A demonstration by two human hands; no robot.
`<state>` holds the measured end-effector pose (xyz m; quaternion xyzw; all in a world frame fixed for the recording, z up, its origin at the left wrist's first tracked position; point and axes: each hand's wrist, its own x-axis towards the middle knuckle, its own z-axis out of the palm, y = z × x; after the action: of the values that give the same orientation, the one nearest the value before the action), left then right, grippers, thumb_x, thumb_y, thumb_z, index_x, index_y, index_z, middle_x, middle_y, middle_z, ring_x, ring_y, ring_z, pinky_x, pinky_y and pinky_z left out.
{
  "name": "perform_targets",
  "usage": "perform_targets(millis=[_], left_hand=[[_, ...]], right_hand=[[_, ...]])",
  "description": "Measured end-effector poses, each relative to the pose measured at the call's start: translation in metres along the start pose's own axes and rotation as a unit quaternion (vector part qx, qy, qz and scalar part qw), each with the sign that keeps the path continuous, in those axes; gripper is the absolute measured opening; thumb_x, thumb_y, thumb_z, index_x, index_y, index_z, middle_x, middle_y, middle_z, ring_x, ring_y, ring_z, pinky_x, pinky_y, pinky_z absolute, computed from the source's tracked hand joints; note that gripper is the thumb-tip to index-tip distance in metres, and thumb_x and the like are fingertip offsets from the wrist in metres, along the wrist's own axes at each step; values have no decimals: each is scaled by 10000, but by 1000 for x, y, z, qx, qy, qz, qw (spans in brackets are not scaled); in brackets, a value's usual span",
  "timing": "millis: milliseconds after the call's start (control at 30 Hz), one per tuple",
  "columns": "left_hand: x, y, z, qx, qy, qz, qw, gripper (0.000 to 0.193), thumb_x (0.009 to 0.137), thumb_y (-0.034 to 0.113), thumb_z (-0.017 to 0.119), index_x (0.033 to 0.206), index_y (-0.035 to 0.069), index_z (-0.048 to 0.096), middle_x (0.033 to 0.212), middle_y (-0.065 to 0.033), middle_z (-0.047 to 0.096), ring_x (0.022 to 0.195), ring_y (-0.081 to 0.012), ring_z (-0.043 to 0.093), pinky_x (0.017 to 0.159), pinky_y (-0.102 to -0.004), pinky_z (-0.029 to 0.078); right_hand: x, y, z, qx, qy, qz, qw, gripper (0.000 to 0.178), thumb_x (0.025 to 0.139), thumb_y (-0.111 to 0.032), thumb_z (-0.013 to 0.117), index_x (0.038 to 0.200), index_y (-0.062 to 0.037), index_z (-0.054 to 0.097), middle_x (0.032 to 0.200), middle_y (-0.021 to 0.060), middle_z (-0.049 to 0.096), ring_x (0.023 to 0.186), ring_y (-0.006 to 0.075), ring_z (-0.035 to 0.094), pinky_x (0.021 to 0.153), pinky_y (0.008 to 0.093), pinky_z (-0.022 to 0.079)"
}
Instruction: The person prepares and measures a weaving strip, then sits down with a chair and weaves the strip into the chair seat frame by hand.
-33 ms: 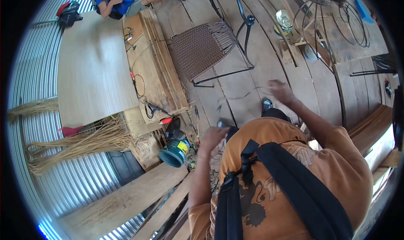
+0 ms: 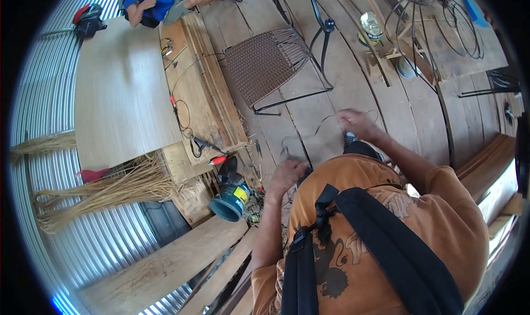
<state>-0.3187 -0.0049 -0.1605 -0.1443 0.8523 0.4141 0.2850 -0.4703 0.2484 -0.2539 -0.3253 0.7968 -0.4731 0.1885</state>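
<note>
A thin dark strand (image 2: 316,129) arcs loosely over the floor between my hands, blurred by movement. My right hand (image 2: 358,123) is closed on it, and a short loop shows beyond that hand. Lower and to the left, my left hand (image 2: 286,177) has its fingers pressed together at the strand's other end, which is too blurred to follow fully. Ahead of both hands stands a chair with a brown woven seat (image 2: 262,65) and a dark metal frame (image 2: 323,55). Part of the seat, near the frame, shows spaced strands instead of close weave.
To the left are a workbench (image 2: 193,94) with cables and tools, a pale board (image 2: 124,89), fibre bundles (image 2: 127,185) and a green bucket (image 2: 226,202). Cable coils (image 2: 441,33) and a tin can (image 2: 371,25) lie at right. Another person (image 2: 152,3) sits at the far left.
My right hand has moved a little left, and my left hand has come right and slightly forward. The gap between them is smaller, and the strand has shifted into a more bent curve.
</note>
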Motion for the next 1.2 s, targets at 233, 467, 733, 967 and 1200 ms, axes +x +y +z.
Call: perform_targets(millis=[233,467,733,967,1200], left_hand=[[-76,-37,-131,-369,125,9,921,215,770,288,647,681,95,611,562,59,476,512,-46,408,460,-224,322],[-167,-172,-254,-540,302,48,784,325,787,306,652,600,102,482,518,17,428,414,-67,299,385,-233,200],[-147,-145,-313,-608,170,244,736,306,869,359,533,658,146,475,486,73,220,418,-72,167,397,-240,144],[-176,-206,-383,-700,242,303,599,374,912,299,470,578,160,373,492,67,274,419,-62,183,385,-232,160],[-225,-321,-430,-644,529,266,484,390,873,233,495,528,186,317,442,72,207,388,-58,161,389,-222,176]], right_hand=[[55,-151,90,178,-238,1,955,321,853,-311,512,807,3,563,687,177,561,669,286,578,616,362,428],[69,-153,156,18,-192,-1,981,280,847,-325,511,845,-47,541,777,172,570,754,356,551,668,390,434],[72,-157,166,65,-7,100,993,111,811,-107,546,893,-31,547,674,13,514,659,107,501,632,254,429],[31,-151,93,350,49,301,886,213,790,-220,632,832,-12,608,588,-33,454,476,49,404,416,206,314],[-123,52,25,-211,90,450,863,378,686,-264,703,1004,-78,617,829,92,616,722,207,588,634,344,465]])
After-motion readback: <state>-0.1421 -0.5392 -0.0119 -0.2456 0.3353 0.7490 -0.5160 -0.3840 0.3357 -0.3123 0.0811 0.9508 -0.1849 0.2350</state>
